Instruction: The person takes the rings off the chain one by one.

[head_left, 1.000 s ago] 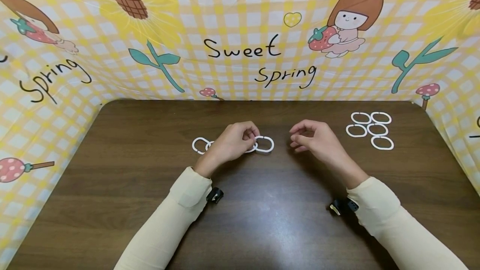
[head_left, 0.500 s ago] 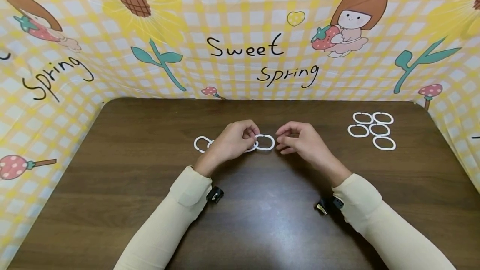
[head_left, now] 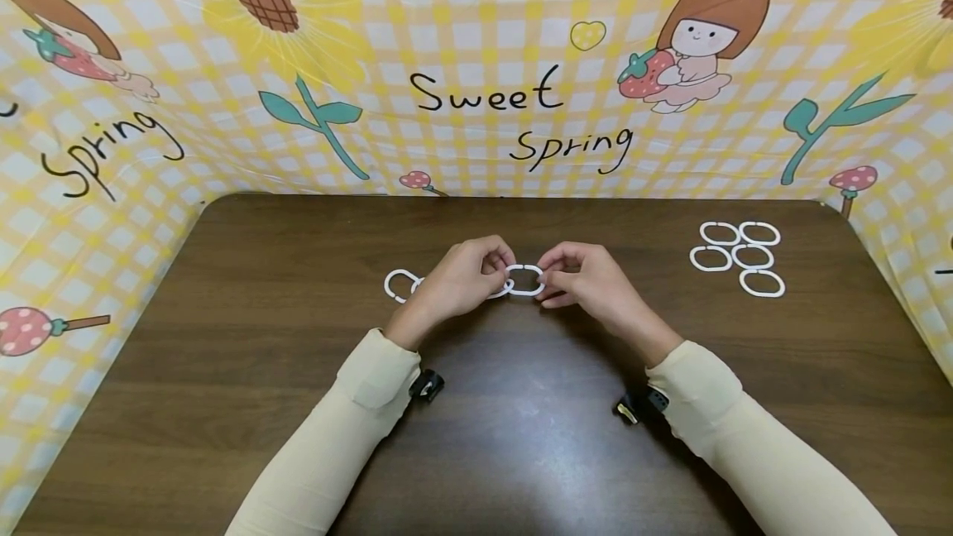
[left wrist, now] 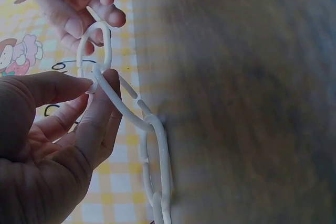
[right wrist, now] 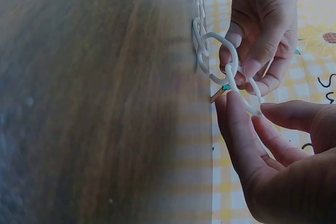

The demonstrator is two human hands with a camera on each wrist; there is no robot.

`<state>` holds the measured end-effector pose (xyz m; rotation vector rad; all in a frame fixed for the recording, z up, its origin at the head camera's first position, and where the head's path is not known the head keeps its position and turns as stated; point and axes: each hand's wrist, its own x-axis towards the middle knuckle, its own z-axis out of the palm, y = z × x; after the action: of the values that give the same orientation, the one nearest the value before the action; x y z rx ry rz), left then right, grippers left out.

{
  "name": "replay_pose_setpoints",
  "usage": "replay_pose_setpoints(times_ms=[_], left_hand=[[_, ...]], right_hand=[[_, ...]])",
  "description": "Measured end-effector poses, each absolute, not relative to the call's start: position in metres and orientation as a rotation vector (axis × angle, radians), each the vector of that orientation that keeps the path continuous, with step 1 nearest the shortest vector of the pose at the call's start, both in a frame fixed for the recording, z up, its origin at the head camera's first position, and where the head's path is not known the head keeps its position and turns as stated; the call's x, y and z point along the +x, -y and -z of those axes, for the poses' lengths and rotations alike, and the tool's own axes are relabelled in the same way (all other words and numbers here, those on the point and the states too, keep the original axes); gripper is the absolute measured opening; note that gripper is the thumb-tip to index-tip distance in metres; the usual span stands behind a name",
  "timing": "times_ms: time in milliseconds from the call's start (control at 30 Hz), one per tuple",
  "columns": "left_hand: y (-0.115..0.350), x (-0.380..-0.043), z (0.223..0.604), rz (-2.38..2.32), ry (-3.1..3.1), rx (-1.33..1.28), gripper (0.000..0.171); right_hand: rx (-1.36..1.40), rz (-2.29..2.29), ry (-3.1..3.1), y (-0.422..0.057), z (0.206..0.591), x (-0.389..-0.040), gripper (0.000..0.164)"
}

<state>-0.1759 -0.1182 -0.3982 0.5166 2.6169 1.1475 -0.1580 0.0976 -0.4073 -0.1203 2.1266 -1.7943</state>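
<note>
A short chain of white plastic oval links [left wrist: 157, 150] runs from my left hand to the left over the table, partly hidden behind that hand in the head view. My left hand [head_left: 463, 278] pinches the chain where its last two links meet. The end link [head_left: 525, 280], with a small gap in its long side, is held up off the table between both hands. My right hand [head_left: 591, 275] pinches the far end of this link between thumb and fingers, as the right wrist view shows. Another link of the chain [head_left: 398, 284] shows beyond my left wrist.
Several loose white links [head_left: 752, 256] lie grouped at the back right of the brown wooden table [head_left: 521, 437]. A yellow checked cloth [head_left: 476, 40] with printed figures stands along the back and sides.
My right hand has moved left from beside the chain and now pinches the end link. My left hand keeps its pinch in nearly the same place.
</note>
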Motion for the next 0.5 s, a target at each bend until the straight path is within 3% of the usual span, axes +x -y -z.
replay_pose_setpoints(times_ms=[500], left_hand=[[0.1185, -0.1759, 0.3977, -1.167, -2.601, 0.514, 0.014]], right_hand=[[-0.104, 1.806, -2.095, -0.0905, 0.406, -0.1592, 0.022]])
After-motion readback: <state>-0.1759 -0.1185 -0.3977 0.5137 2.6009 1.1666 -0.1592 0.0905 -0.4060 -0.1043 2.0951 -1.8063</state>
